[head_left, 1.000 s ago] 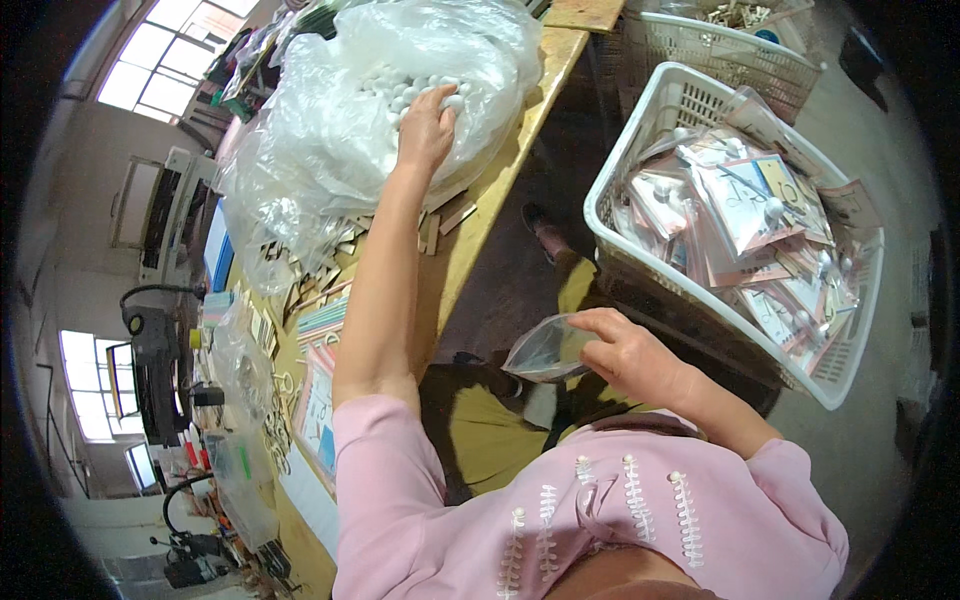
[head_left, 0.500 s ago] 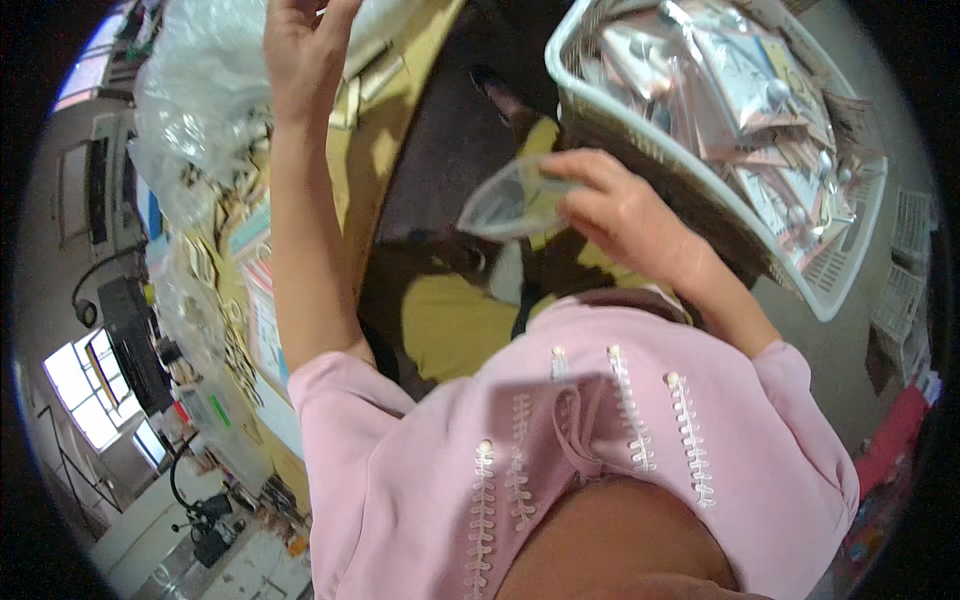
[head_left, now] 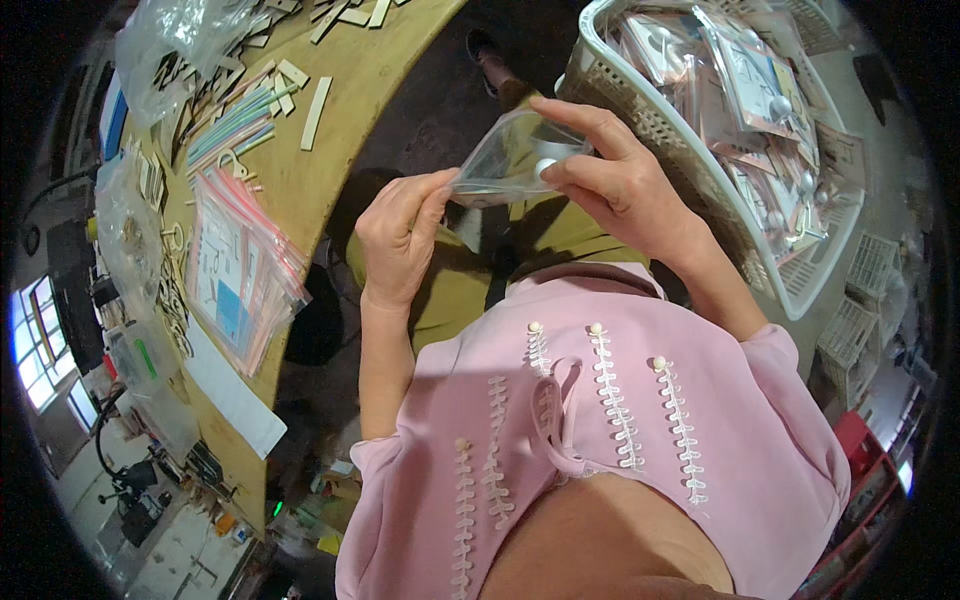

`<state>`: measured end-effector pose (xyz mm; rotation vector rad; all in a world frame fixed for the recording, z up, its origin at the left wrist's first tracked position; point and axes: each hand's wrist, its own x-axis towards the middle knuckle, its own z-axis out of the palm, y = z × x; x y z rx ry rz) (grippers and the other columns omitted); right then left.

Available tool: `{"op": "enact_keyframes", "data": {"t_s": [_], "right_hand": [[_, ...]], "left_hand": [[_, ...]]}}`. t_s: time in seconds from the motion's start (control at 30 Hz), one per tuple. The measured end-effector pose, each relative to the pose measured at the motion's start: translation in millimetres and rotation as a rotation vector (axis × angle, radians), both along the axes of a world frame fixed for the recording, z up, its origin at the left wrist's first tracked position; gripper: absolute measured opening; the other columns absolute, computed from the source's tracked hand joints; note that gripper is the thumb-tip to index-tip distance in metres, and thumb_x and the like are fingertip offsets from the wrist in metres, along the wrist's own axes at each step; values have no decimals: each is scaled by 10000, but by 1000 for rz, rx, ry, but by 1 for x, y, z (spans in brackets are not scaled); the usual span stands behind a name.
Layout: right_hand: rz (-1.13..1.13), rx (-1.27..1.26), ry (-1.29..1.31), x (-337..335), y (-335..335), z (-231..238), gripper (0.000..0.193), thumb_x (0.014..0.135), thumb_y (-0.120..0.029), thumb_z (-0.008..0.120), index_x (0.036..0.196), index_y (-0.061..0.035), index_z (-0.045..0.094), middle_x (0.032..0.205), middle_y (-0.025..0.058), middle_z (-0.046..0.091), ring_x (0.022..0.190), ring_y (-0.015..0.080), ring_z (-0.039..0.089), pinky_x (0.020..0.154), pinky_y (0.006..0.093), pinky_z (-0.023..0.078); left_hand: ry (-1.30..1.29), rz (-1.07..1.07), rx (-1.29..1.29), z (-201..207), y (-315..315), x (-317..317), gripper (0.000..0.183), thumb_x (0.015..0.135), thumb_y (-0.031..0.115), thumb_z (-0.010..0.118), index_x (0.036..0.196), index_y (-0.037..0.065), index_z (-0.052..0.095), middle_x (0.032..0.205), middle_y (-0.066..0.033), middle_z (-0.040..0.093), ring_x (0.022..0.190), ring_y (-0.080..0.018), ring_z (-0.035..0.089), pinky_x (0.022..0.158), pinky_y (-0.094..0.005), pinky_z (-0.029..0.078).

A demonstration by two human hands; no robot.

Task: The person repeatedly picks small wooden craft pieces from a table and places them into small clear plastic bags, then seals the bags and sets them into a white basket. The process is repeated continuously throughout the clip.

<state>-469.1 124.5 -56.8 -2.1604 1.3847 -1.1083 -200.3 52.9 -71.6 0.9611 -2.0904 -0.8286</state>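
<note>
At upper left, a crumpled plastic bag (head_left: 180, 50) on the tabletop (head_left: 350, 85), beside loose wooden strips (head_left: 317, 112). Just below, toward the person, a bundle of coloured sticks (head_left: 235, 130) in green, blue and pink. Lower again, a fanned stack of flat packets (head_left: 235, 275) with pink edges, touching a white sheet (head_left: 235, 390) close to the tabletop's edge.

Next, beyond that edge and over the lap, the left hand (head_left: 400, 230): fingers and thumb brought together, in a pinch on the left corner of a clear pouch (head_left: 500, 165). Then the pouch itself, between both hands, spread wide and well apart from the tabletop. At its right side, a small white ball (head_left: 545, 167), right at the thumb tip of the right hand (head_left: 620, 185); inside the pouch or against its outside, cannot tell. Right hand half open, index finger and thumb parted, in hold of the pouch's right side.

Farthest right, near that hand but apart from it, a white plastic crate (head_left: 795, 290), heaped with filled packets (head_left: 750, 95).
</note>
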Motion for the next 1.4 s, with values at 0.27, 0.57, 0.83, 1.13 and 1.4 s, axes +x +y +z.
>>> {"op": "enact_keyframes", "data": {"t_s": [0.27, 0.57, 0.83, 1.13, 1.4], "right_hand": [[-59, 355, -513, 28, 11, 10, 147, 960, 21, 656, 1094, -6, 710, 1003, 68, 742, 929, 124, 715, 849, 262, 563], [-47, 350, -397, 65, 9, 14, 126, 971, -70, 690, 1075, -3, 711, 912, 97, 750, 846, 140, 734, 750, 284, 573], [-41, 0, -63, 90, 9, 1, 112, 861, -119, 742, 942, -85, 674, 833, 138, 708, 782, 383, 699, 668, 455, 552], [-241, 151, -410, -12, 16, 42, 102, 918, -80, 688, 1012, -43, 706, 890, 109, 740, 831, 195, 734, 746, 351, 576], [-783, -694, -252, -158, 93, 92, 138, 1021, 12, 621, 1135, -22, 692, 1013, 63, 761, 964, 141, 740, 878, 285, 603]], "left_hand": [[247, 190, 40, -1, 39, 48, 106, 979, 53, 678, 926, -34, 707, 812, -101, 687, 739, -191, 651, 697, -289, 504], [-20, 289, -138, 5, 55, 67, 133, 911, 2, 670, 1036, 4, 717, 1008, -138, 732, 920, -301, 691, 836, -381, 536], [34, 156, -126, 11, 57, 0, 76, 863, 12, 688, 931, 32, 661, 860, -133, 640, 807, -334, 631, 749, -416, 511], [-9, -49, -232, 29, 53, -6, 109, 797, -45, 657, 866, 18, 601, 796, -112, 571, 753, -310, 559, 707, -405, 457], [-1, -33, -1, 5, 44, 7, 25, 943, 24, 625, 934, 2, 616, 864, -72, 603, 806, -198, 575, 781, -334, 482]]}}
